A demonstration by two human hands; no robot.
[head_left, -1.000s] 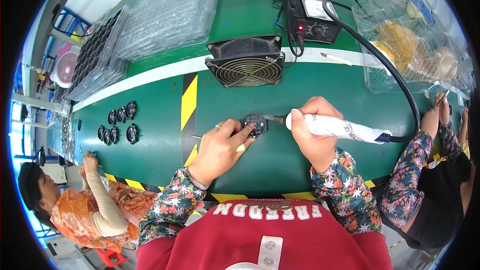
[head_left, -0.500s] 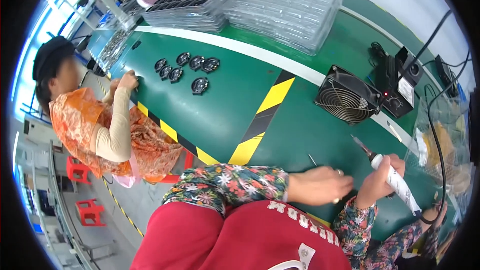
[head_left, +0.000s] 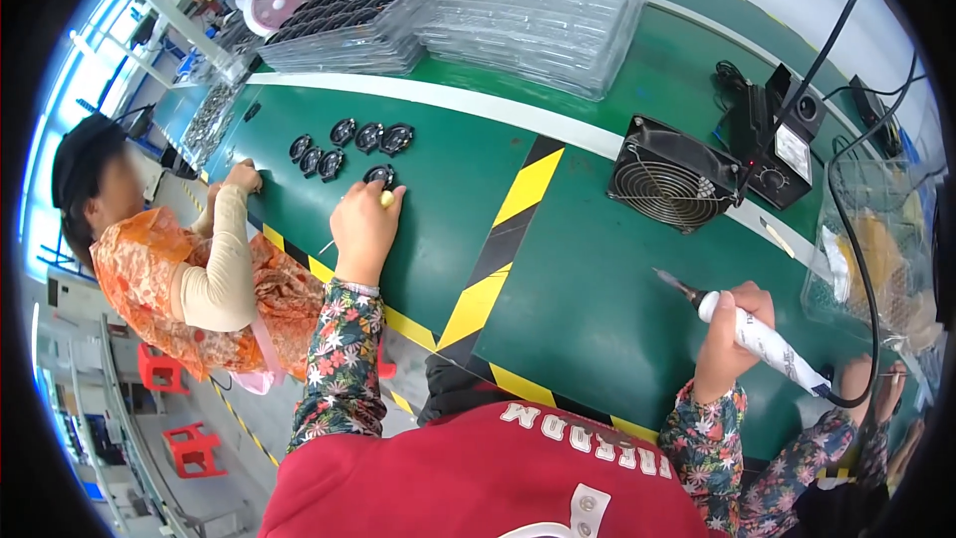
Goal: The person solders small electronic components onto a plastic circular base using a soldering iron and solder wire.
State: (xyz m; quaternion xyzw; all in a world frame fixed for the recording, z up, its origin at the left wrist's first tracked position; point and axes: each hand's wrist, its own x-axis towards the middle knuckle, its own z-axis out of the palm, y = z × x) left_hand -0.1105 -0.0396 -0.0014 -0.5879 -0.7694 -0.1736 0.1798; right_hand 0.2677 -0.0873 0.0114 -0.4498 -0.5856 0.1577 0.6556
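Covering part of a round black component (head_left: 378, 175), the left hand (head_left: 362, 229) rested at the far-left stretch of the green counter (head_left: 588, 289), just beside six other black components (head_left: 368, 136). Its fingers were bent over the piece, one wearing a small yellow cover (head_left: 387, 198); whether they were pinching it or merely touching it, I could not tell. A thin metal rod (head_left: 326, 247) stuck out beside the palm. The right hand (head_left: 725, 349), well apart on the other side of the striped tape (head_left: 513, 224), was wrapped firmly around a soldering iron (head_left: 782, 354), its slim tip angled up and away over the bare counter.

The component looked light and stiff, likely moulded plastic, with open recesses that seemed easy to damage; its outer rim seemed the safest place to take hold. The iron looked light too, though its cable (head_left: 864, 309) might tug at it, and the white-wrapped handle was the sound place to grip, well behind the metal.

The counter had a smooth, faintly glossy surface. Beyond it stood a square black fan (head_left: 665, 179) with a ringed wire guard, and stacked clear plastic trays (head_left: 538, 15), thin-walled and shiny.
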